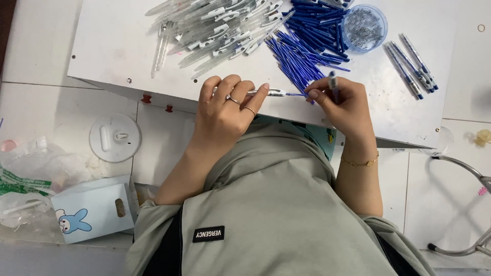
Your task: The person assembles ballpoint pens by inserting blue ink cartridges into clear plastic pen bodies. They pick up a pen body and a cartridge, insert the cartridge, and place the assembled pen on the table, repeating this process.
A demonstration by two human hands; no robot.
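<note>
My left hand [225,110] lies along the near edge of the white board [112,46], its fingers curled and pinching a clear pen barrel [268,92] that rests on the board. My right hand [340,105] meets it from the other side, fingertips pressed together on a thin blue refill [296,94] whose end touches the barrel's tip; a second blue piece stands up between these fingers, though I cannot tell what it is. Just beyond lies a heap of blue refills [307,41], with a heap of clear barrels [215,28] to its left. A round clear blue tub [364,26] sits beside the refills, holding what look like tiny metal springs. A few finished pens [411,66] lie to the right.
</note>
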